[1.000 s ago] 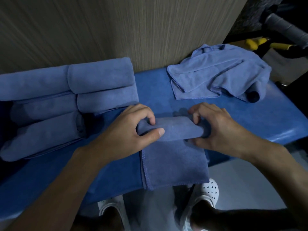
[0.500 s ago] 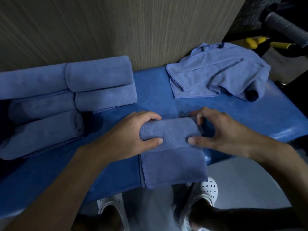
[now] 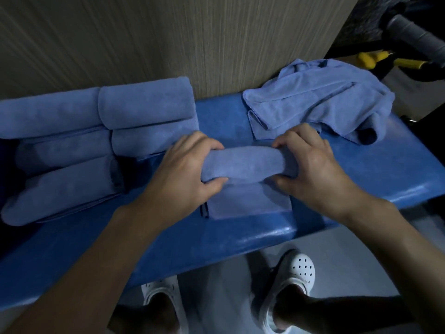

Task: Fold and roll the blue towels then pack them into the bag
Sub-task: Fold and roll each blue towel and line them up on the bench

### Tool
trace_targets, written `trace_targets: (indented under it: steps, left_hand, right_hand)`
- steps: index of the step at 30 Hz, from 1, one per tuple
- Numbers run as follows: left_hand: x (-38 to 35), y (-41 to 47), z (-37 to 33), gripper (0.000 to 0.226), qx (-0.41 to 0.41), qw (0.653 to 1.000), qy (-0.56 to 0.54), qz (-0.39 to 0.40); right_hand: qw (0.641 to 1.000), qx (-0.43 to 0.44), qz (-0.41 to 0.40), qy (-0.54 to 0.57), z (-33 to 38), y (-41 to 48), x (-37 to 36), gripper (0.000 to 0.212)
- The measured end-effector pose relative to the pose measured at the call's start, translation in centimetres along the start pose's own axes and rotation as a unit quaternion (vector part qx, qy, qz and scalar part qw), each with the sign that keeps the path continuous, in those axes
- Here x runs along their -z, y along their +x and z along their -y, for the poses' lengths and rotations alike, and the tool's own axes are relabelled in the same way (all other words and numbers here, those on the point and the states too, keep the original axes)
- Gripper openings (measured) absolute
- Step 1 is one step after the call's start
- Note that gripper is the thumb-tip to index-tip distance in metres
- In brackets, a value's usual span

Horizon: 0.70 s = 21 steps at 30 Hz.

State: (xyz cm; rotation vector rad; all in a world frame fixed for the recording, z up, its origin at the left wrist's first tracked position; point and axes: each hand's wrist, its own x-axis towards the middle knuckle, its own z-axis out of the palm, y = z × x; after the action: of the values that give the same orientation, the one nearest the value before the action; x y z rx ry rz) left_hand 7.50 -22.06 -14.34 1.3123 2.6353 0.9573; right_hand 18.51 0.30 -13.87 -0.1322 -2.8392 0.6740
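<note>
Since half a second ago: roll thicker, flat tail shorter | my left hand point(image 3: 185, 169) and right hand point(image 3: 310, 169) grip the ends of the half-rolled blue microfibre towel point(image 3: 243, 165), fingers over, thumbs on the near side | towel lies mid-bench on the blue padded bench point(image 3: 361, 169), between stacked finished blue towel rolls point(image 3: 144, 104) at left and crumpled loose blue towels point(image 3: 320, 97) far right.

A glossy blue round-edged desk point(image 3: 240, 242) stands against a beige wood-grain wall panel point(image 3: 168, 39); pale grey floor point(image 3: 349, 256) lies below, dimly lit.
</note>
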Motion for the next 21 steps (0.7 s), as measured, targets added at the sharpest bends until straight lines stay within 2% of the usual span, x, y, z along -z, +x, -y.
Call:
trace_targets:
  steps: [3, 7, 12, 16, 18, 19, 21]
  left_hand:
    - [-0.1, -0.2, -0.5, 0.03, -0.023, 0.999, 0.039, -0.018]
    - [-0.3, -0.9, -0.8, 0.035, -0.016, 0.998, 0.045, 0.034]
    - [0.1, -1.3, -1.3, 0.047, -0.025, 0.997, 0.01, 0.076]
    - [-0.3, -1.2, -1.4, 0.046, -0.036, 0.996, -0.031, 0.08]
    - [-0.5, -1.2, -1.4, 0.047, -0.03, 0.996, -0.029, 0.084]
    - [-0.5, -1.3, -1.3, 0.049, -0.027, 0.995, -0.026, 0.089]
    - [-0.6, -1.3, -1.2, 0.053, -0.025, 0.994, -0.015, 0.106]
  right_hand:
    - [0.999, 0.031, 0.005, -0.043, 0.4, 0.0, -0.2, 0.055]
    - [0.997, 0.033, 0.06, -0.033, 0.5, -0.7, 0.2, 0.053]
    - [0.994, 0.014, 0.103, 0.044, 0.6, -1.8, 0.9, 0.048]
    - [0.985, 0.021, 0.087, 0.144, 0.5, -2.0, 0.8, 0.03]
    - [0.985, -0.002, 0.083, 0.154, 0.2, -2.1, 0.8, 0.027]
    - [0.984, -0.021, 0.091, 0.155, 0.0, -2.2, 0.8, 0.03]
    - [0.978, -0.057, 0.131, 0.15, -0.2, -2.5, 1.1, 0.05]
